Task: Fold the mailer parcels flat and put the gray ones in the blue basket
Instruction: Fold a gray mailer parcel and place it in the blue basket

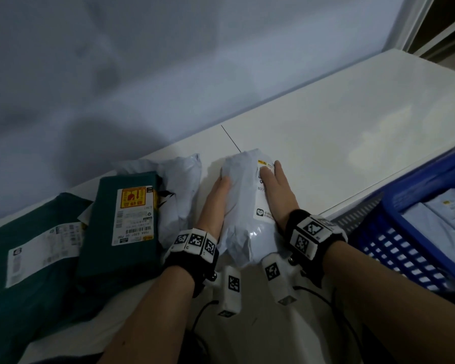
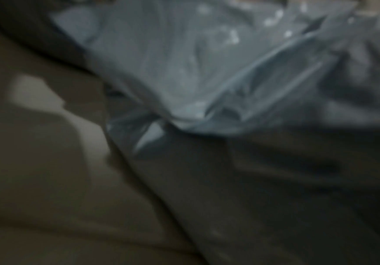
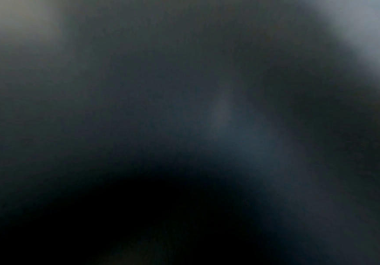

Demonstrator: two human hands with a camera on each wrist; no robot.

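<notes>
A puffy gray mailer parcel (image 1: 244, 200) with a white label lies on the white table (image 1: 339, 132) in front of me. My left hand (image 1: 216, 198) is on its left side, with the fingers curled into the plastic. My right hand (image 1: 276, 187) lies flat on the label side, fingers straight and pressing down. The left wrist view shows the crinkled gray plastic (image 2: 207, 62) close up and blurred. The right wrist view is dark. The blue basket (image 1: 378, 232) stands at the right and holds folded gray parcels (image 1: 436, 219).
A second gray mailer (image 1: 181, 185) lies just left of my hands. Two dark green parcels (image 1: 126, 227) (image 1: 29, 248) with labels lie further left. A wall runs close behind the table. The table's far right part is bare.
</notes>
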